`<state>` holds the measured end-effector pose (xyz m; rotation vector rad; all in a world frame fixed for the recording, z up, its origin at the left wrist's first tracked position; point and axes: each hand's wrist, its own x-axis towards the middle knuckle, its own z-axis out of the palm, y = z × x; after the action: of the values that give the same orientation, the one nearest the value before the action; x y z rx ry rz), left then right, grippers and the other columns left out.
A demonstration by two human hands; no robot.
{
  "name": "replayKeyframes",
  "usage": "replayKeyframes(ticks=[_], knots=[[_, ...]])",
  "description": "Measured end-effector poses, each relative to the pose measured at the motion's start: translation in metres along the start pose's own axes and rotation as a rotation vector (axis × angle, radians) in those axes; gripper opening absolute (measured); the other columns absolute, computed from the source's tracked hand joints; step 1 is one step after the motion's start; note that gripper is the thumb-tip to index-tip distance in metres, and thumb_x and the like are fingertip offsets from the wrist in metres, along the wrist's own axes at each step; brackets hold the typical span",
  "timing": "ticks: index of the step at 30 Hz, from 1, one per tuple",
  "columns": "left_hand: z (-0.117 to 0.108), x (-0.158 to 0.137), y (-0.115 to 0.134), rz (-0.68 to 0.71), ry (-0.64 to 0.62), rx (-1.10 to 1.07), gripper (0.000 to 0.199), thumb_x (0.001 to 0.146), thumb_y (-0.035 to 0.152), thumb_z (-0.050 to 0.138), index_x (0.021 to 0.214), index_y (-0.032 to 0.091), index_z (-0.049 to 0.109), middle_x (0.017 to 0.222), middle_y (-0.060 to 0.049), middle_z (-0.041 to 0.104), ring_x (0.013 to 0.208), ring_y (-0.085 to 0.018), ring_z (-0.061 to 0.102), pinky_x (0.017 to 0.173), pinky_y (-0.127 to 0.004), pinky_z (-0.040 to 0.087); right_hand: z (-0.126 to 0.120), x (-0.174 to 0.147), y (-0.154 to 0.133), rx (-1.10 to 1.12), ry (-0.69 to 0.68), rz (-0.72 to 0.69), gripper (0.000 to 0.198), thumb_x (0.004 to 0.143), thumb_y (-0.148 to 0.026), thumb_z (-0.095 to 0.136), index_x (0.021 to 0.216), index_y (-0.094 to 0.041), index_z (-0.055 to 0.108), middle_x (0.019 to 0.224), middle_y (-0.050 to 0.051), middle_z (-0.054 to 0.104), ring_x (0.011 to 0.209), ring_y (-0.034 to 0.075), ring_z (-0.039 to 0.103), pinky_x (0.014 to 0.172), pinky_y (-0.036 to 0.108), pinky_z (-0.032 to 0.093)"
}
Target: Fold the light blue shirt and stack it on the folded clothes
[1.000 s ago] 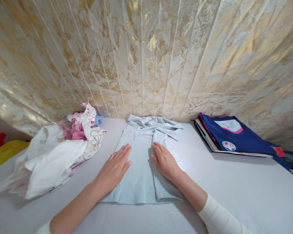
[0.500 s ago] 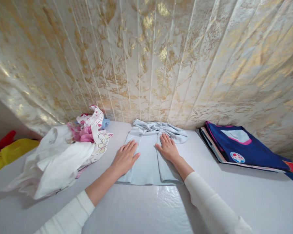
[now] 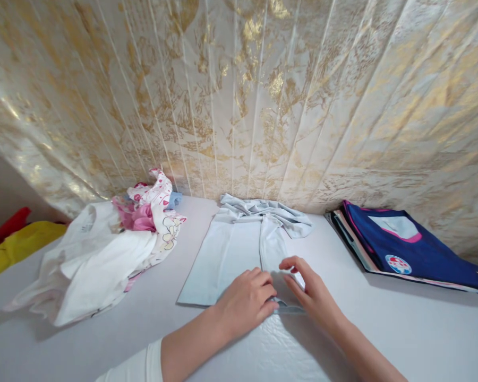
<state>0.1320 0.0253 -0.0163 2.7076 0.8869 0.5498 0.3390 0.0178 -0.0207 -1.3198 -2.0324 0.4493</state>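
A pale blue-grey garment (image 3: 235, 244) lies on the table, its right side folded inward and its far end bunched against the wall. My left hand (image 3: 249, 297) rests across the near edge with curled fingers, closed on the cloth by the near hem of the folded part. Close by, at the garment's near right corner, my right hand (image 3: 313, 289) has its thumb and fingers apart in a curve; part of the corner is hidden behind it.
A loose heap of white and pink clothes (image 3: 99, 260) is on the left, with yellow cloth (image 3: 27, 244) and red cloth (image 3: 11, 225) beyond. Folded clothes topped by a navy one (image 3: 434, 249) lie right. A gold-patterned covering (image 3: 239, 106) rises behind the white table (image 3: 414, 329).
Both hands have left their flat positions on the garment. My left hand moved right and nearer, to the hem; my right hand came down to the near right corner. The garment's near left corner has spread outward.
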Motion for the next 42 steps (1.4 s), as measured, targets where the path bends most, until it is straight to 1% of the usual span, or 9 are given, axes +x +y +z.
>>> replayKeyframes(ticks=[4,9,14,22,26,29,32,36,42], knots=[[-0.001,-0.001,-0.002,-0.004,0.008,-0.009,0.011,0.093,0.023,0.061,0.1,0.018,0.068,0.102,-0.003,0.061,0.095,-0.019,0.053,0.084,-0.031,0.043,-0.013,-0.032,-0.014,-0.022,-0.112,-0.141,0.018,0.087,-0.014,0.05,0.102,-0.023,0.054,0.101,0.006,0.062,0.095,0.022,0.056,0.083,0.037,0.048],[0.0,-0.002,-0.008,0.017,0.005,-0.049,0.03,0.091,0.001,0.048,0.11,0.02,0.063,0.108,-0.003,0.062,0.096,-0.019,0.053,0.086,-0.031,0.044,-0.013,-0.032,-0.011,-0.237,-0.148,-0.193,0.023,0.076,-0.005,0.054,0.09,-0.022,0.055,0.093,0.006,0.061,0.087,0.023,0.053,0.074,0.037,0.045],[0.003,-0.004,-0.013,0.0,0.056,-0.154,0.033,0.089,-0.001,0.045,0.111,0.02,0.058,0.107,-0.003,0.063,0.099,-0.019,0.054,0.088,-0.034,0.045,-0.01,-0.034,-0.004,-0.373,-0.108,-0.229,0.021,0.085,-0.005,0.047,0.09,-0.022,0.058,0.086,0.005,0.06,0.08,0.021,0.052,0.069,0.035,0.043],[0.005,-0.003,-0.012,0.099,0.057,-0.183,0.016,0.09,0.012,0.062,0.103,0.02,0.063,0.109,-0.002,0.065,0.101,-0.019,0.055,0.09,-0.032,0.043,-0.012,-0.039,-0.002,-0.314,-0.056,-0.286,0.023,0.095,-0.013,0.043,0.098,-0.022,0.065,0.082,0.006,0.063,0.074,0.02,0.055,0.064,0.033,0.045],[0.005,-0.003,-0.011,0.114,0.081,-0.132,0.013,0.094,0.017,0.057,0.102,0.02,0.066,0.109,-0.003,0.065,0.099,-0.018,0.056,0.088,-0.032,0.045,-0.014,-0.038,-0.002,-0.254,-0.029,-0.273,0.024,0.096,-0.015,0.043,0.096,-0.022,0.065,0.08,0.005,0.063,0.073,0.02,0.056,0.063,0.032,0.046],[0.003,-0.004,-0.009,0.136,0.133,-0.142,0.019,0.095,0.014,0.051,0.106,0.02,0.066,0.109,-0.004,0.065,0.101,-0.018,0.055,0.089,-0.03,0.045,-0.017,-0.039,-0.002,-0.215,-0.025,-0.275,0.024,0.097,-0.014,0.042,0.104,-0.023,0.063,0.084,0.006,0.063,0.075,0.019,0.056,0.064,0.032,0.047],[0.0,-0.005,-0.006,0.137,0.114,-0.122,0.016,0.093,0.015,0.054,0.101,0.021,0.067,0.108,-0.004,0.064,0.099,-0.018,0.055,0.087,-0.031,0.044,-0.017,-0.042,-0.002,-0.219,-0.071,-0.288,0.022,0.096,-0.013,0.044,0.108,-0.022,0.059,0.087,0.006,0.063,0.077,0.02,0.055,0.065,0.033,0.045],[0.0,-0.007,-0.004,0.15,0.045,-0.092,0.012,0.088,0.015,0.059,0.096,0.021,0.067,0.108,-0.003,0.064,0.097,-0.018,0.055,0.084,-0.032,0.041,-0.017,-0.042,-0.005,-0.247,-0.171,-0.295,0.014,0.095,-0.013,0.046,0.091,-0.022,0.056,0.086,0.005,0.061,0.077,0.02,0.053,0.066,0.033,0.044],[0.003,-0.011,-0.003,0.171,0.015,-0.146,0.011,0.085,0.008,0.058,0.089,0.018,0.061,0.11,-0.002,0.065,0.099,-0.017,0.056,0.087,-0.03,0.04,-0.02,-0.043,-0.011,-0.216,-0.257,-0.29,0.018,0.086,-0.005,0.045,0.085,-0.022,0.051,0.087,0.005,0.06,0.078,0.019,0.052,0.067,0.033,0.043]])
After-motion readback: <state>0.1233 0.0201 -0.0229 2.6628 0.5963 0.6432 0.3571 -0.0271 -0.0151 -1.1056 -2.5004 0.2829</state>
